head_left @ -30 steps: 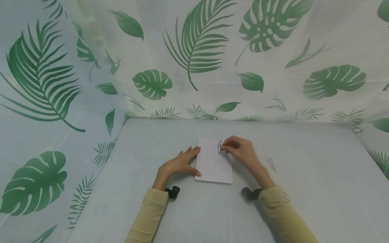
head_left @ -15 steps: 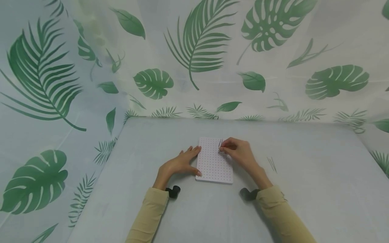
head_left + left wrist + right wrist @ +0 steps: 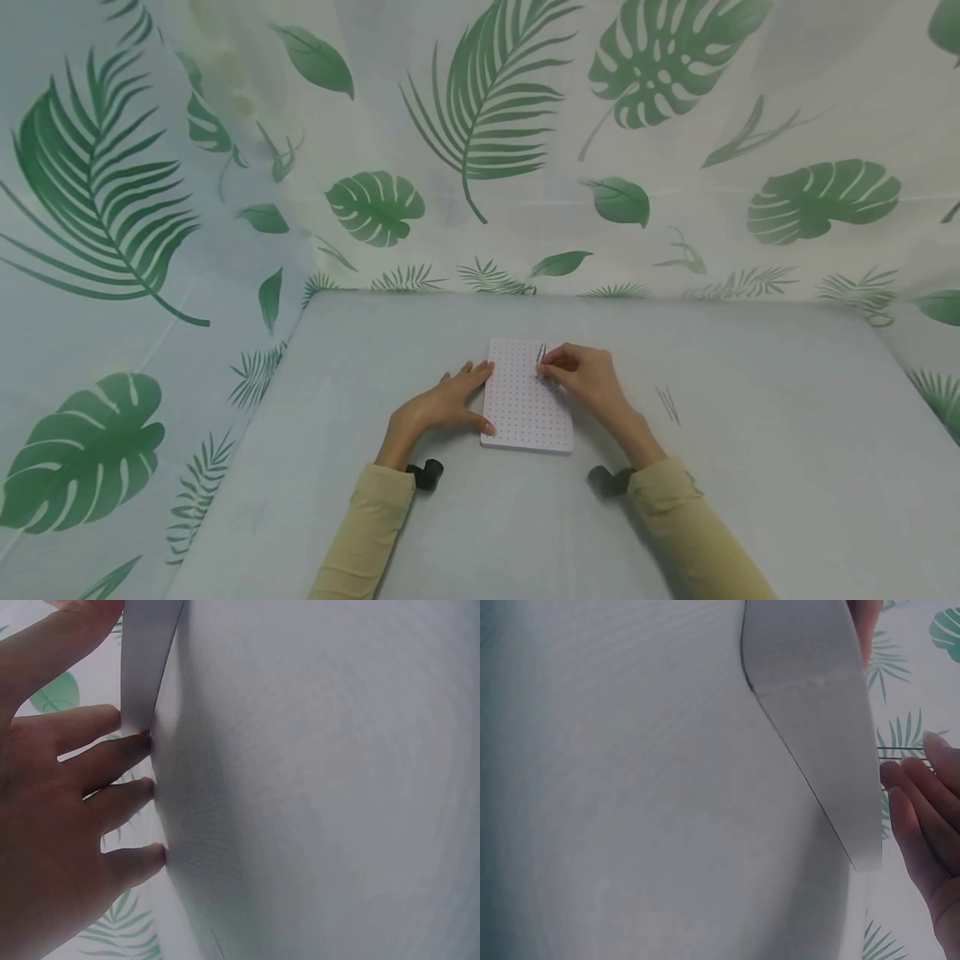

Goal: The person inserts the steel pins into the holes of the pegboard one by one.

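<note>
A white board with a grid of small dots lies on the table. My left hand steadies it, fingers spread along the left edge and thumb at the near left corner. The left wrist view shows those fingertips lined up by the board's side. Over the far right part of the board, my right hand pinches a thin dark pin, mostly hidden by the fingers. Beside those fingers, thin dark pins stand up from the board. In the right wrist view, pins project from its top face.
Several loose thin pins lie on the pale table to the right of my right wrist. A leaf-patterned curtain borders the far and left sides of the table.
My right hand has shifted slightly left over the board, its fingertips now closer to the standing pins. The left hand and the board stay in place.
</note>
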`<state>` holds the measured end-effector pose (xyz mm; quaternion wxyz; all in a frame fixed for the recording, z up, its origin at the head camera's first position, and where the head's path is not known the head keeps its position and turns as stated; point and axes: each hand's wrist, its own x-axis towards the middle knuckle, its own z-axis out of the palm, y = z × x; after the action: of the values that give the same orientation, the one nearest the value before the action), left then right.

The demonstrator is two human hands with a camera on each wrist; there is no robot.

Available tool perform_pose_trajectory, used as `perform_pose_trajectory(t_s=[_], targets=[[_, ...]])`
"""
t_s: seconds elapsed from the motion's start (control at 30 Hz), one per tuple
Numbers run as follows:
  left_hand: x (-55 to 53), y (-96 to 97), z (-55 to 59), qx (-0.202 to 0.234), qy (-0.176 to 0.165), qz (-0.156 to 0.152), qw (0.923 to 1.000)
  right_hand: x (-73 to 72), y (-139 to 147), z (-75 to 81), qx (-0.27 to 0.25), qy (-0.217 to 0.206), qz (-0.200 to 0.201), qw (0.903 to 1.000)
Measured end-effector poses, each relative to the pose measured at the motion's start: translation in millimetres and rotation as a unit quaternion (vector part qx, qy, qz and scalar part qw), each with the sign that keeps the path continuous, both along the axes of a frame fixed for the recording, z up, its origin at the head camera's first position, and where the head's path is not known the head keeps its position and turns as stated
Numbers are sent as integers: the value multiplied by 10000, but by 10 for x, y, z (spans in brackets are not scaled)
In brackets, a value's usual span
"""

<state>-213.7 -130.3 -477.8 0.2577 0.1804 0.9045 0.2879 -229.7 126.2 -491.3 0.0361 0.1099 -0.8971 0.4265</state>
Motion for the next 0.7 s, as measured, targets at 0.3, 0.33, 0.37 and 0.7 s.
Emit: perform_pose_trajectory(t_s=[0.3,0.33,0.37,0.7], targets=[[15,-11,10,15,-5,46,10000,20,145,-66,192,223,112,9995],[15,-14,12,20,-9,56,10000,26,163,-68,201,242,172,9994],[13,-17,12,21,-9,61,10000,32,183,-69,210,267,231,9992],[8,3,44,101,-138,184,9997,93,468,-44,781,551,437,9945]])
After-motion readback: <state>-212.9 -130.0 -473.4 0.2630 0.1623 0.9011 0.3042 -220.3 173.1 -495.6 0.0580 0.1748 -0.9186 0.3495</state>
